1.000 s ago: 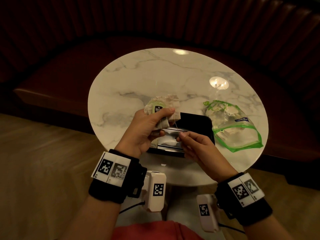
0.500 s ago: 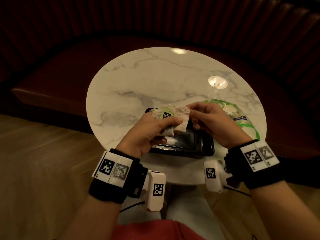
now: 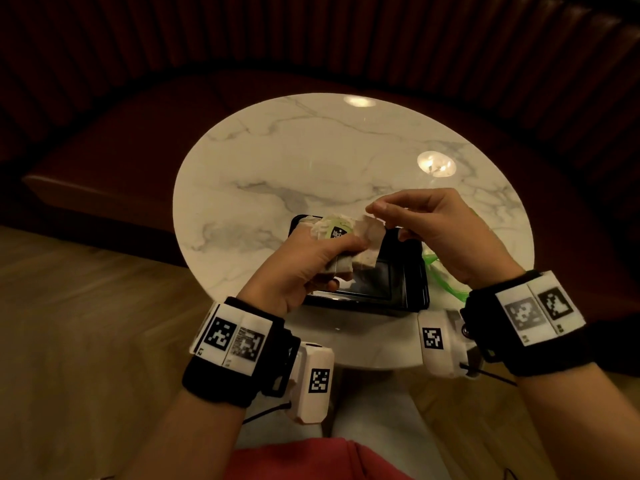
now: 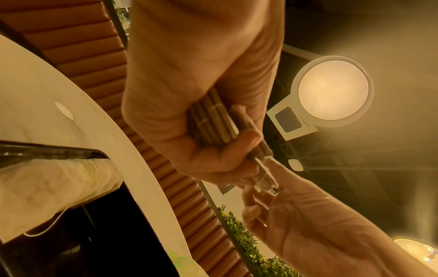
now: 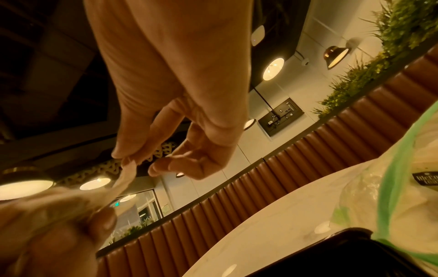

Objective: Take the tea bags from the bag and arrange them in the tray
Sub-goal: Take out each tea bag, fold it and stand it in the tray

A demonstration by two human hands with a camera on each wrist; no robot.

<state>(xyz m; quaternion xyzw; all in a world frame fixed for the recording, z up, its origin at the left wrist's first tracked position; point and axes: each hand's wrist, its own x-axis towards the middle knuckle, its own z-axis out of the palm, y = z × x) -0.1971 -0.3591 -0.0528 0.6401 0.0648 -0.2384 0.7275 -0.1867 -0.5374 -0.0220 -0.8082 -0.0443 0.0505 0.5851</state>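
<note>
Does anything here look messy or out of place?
Nothing spilled or damaged. The left hand grips a bunched stack of tea bags above the black tray, while the right hand pinches one bag's corner.

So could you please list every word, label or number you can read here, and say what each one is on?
"L2": left wristband tag, beside the square code marker.
Black tea-bag label in the left hand: white lettering, cut off and too blurred to read.
Black label inside the green-edged bag: two lines of white lettering, blurred, not readable.
Right wristband: tiny print, unreadable.
Square markers: patterns only, no words.
</note>
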